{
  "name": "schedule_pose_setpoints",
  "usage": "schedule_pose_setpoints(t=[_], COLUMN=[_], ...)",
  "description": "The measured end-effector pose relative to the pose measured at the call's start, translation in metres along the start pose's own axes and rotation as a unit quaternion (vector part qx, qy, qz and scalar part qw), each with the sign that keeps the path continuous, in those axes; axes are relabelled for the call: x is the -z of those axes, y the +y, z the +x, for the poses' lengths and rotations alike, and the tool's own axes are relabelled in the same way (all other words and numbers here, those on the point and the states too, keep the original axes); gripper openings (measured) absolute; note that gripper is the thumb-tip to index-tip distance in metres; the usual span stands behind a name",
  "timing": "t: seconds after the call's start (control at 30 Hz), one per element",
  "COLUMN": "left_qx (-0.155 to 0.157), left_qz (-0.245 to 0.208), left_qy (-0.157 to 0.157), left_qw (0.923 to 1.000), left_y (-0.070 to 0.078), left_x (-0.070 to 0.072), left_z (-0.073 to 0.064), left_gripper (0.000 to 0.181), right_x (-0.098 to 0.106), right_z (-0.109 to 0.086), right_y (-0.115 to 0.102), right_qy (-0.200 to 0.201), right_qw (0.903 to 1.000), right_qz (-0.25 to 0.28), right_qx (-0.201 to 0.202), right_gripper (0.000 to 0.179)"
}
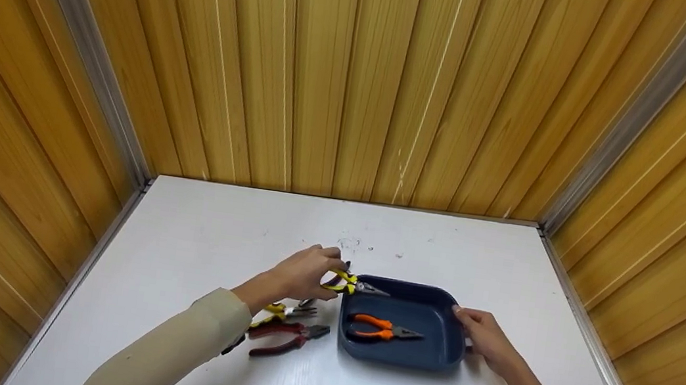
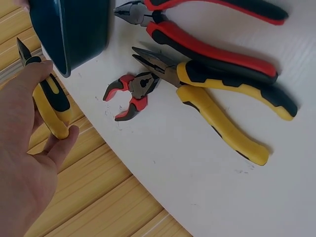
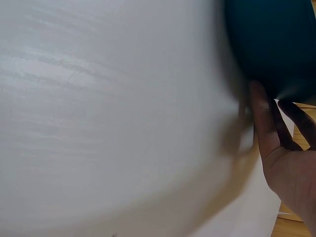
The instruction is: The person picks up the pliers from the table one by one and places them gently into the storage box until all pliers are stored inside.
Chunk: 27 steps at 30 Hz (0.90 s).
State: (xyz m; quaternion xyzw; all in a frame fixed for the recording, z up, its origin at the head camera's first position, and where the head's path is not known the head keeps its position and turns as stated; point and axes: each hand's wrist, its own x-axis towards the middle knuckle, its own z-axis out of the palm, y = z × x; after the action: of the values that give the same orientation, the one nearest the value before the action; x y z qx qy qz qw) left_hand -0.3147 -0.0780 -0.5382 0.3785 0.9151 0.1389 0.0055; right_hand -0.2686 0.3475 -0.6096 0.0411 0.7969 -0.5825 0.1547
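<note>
My left hand pinches the handles of small yellow-and-black long-nose pliers between thumb and fingers. Their pointed nose reaches over the left rim of a dark blue rectangular dish. Inside that dish lie orange-handled long-nose pliers, nose to the right. At the dish's right end my right hand grips the wall, thumb at the rim and fingers on the outside. From the right wrist view, the fingers press against the dish's outer side.
Left of the dish, red-and-black pliers lie beside larger yellow-and-black long-nose pliers. Small red-and-black pliers lie close to their nose. Wood-patterned walls enclose the white table at the back and sides.
</note>
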Motion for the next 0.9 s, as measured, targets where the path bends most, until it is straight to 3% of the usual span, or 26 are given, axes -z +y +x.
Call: schedule_pose_setpoints(t=[0.4, 0.9], left_qx=[-0.031, -0.019], left_qz=[0.008, -0.007], left_qy=[0.018, 0.004], left_qw=[0.9993, 0.9998], left_y=[0.008, 0.023], left_x=[-0.003, -0.005], left_z=[0.011, 0.024], left_gripper=[0.044, 0.047], right_x=[0.0, 0.001], right_z=[-0.002, -0.001], right_y=[0.0, 0.001], right_qy=[0.0, 0.001], right_qw=[1.0, 1.0], right_qz=[0.0, 0.0], right_qx=[-0.006, -0.008], right_gripper=[0.057, 0.057])
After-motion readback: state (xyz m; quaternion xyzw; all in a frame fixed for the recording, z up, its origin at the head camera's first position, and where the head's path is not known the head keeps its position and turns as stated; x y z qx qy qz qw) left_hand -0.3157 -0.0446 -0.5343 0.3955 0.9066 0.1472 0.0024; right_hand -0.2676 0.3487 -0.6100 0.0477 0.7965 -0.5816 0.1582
